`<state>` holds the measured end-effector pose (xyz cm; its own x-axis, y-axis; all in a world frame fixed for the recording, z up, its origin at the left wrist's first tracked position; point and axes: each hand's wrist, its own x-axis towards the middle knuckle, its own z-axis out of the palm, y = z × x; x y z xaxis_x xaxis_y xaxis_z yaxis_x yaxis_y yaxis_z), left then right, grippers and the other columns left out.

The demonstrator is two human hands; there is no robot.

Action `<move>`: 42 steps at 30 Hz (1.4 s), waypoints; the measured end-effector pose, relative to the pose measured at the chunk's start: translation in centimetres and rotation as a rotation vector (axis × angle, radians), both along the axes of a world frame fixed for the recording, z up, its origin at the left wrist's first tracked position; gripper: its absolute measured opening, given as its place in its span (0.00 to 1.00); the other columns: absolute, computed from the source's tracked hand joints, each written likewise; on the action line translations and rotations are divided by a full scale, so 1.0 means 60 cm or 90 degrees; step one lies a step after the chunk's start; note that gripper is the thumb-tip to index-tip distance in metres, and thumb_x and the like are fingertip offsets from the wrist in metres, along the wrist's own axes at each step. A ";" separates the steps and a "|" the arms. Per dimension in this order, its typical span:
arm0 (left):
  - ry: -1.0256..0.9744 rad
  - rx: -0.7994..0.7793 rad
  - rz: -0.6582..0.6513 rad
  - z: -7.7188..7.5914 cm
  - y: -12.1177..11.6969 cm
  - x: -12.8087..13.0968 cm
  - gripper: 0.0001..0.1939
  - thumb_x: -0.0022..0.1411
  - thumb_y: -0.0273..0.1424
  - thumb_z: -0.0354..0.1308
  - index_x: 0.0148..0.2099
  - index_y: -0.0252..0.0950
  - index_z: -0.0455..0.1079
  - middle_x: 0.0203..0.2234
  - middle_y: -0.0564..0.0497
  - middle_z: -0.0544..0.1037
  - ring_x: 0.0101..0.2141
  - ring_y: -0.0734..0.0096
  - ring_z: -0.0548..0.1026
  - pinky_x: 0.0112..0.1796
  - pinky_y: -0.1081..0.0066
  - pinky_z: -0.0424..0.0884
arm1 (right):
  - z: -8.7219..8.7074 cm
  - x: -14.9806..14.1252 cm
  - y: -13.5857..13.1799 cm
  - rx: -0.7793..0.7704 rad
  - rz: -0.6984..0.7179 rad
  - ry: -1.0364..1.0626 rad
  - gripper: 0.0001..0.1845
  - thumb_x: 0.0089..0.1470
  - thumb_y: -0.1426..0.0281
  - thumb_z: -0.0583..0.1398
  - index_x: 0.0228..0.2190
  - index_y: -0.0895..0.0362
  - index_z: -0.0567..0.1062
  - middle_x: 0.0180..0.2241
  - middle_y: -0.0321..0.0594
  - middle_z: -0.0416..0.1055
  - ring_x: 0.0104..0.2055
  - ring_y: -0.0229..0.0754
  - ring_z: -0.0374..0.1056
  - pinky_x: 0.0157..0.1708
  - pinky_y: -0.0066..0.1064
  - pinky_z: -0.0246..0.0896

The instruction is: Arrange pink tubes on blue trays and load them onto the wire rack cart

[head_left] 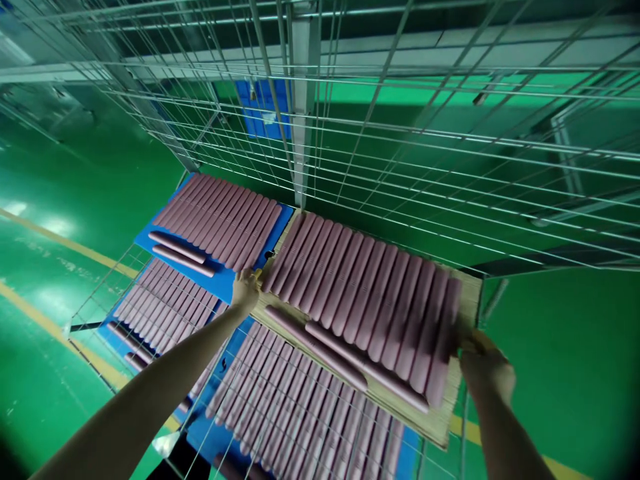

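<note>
My left hand grips the near-left edge of a wooden board, and my right hand holds its right edge. The board is tilted and carries a packed row of pink rods lying side by side. Two more pink rods lie across the board's near side, parallel to each other. Both of my arms reach forward from the bottom of the view. The board hides whatever lies directly beneath it.
A wire-mesh rack with a metal post stands around and above the board. Blue boards holding similar pink rods lie on wire shelves to the left and below. Green floor with yellow lines lies beyond.
</note>
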<state>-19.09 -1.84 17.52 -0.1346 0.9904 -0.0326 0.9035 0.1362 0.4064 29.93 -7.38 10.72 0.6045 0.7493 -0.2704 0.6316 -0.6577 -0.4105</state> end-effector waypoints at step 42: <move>0.092 0.047 -0.301 0.007 0.025 0.027 0.29 0.63 0.34 0.49 0.64 0.32 0.49 0.61 0.39 0.57 0.61 0.57 0.56 0.58 0.55 0.55 | -0.026 -0.036 -0.158 0.203 0.018 0.032 0.30 0.47 0.61 0.48 0.47 0.65 0.69 0.51 0.54 0.63 0.52 0.53 0.60 0.53 0.46 0.54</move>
